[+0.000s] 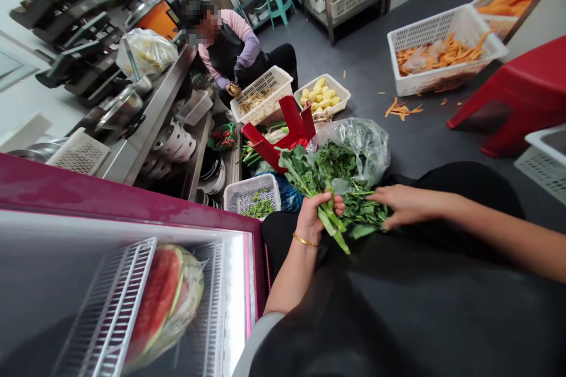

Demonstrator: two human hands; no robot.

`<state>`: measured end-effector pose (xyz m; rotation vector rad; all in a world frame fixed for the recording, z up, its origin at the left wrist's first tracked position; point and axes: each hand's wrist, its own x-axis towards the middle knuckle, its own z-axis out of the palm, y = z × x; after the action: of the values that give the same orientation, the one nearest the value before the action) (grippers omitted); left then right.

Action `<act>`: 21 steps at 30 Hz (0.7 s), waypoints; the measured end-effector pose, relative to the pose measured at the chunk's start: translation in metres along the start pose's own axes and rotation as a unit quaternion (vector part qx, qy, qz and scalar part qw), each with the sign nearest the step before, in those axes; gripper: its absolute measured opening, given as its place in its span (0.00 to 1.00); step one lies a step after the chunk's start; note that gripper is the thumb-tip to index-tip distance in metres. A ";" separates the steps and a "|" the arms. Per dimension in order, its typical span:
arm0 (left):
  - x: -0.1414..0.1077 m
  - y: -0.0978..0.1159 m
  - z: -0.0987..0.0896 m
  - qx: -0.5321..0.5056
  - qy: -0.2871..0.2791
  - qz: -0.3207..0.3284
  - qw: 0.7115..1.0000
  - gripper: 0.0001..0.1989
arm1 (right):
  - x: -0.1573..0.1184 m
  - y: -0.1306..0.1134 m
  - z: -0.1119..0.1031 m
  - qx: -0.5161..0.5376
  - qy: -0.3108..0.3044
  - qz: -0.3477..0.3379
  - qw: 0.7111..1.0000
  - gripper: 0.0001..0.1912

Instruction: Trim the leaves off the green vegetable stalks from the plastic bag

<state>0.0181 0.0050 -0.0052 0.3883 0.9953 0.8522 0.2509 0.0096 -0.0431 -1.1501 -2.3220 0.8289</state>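
Note:
My left hand (316, 217) is closed round the thick green stems of a bunch of leafy greens (302, 172), leaves pointing away from me and cut stem ends toward my lap. To its right, my right hand (400, 203) reaches in with fingers apart, at the edge of more loose greens (360, 210). Whether its fingertips hold a leaf cannot be made out. Behind both hands lies a clear plastic bag (374, 144) with greens in it. A white basket (230, 195) with small green pieces stands left of the bunch.
An upturned red stool (297, 123) stands beyond the greens. A person (230, 41) crouches behind a white crate (285, 78), near a basket of peeled potatoes (345, 96). At right are a crate of orange peelings (400, 85) and a red stool (526, 85). An open fridge (230, 227) holding watermelon is at left.

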 end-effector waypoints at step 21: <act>0.000 -0.016 0.017 -0.031 -0.027 -0.002 0.999 0.12 | 0.031 -0.043 0.024 0.536 0.152 0.161 0.815 0.23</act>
<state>0.0399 -0.0033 -0.0065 0.3549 0.9170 0.8621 0.1946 0.0068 -0.0285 -0.9916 -1.0340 1.6194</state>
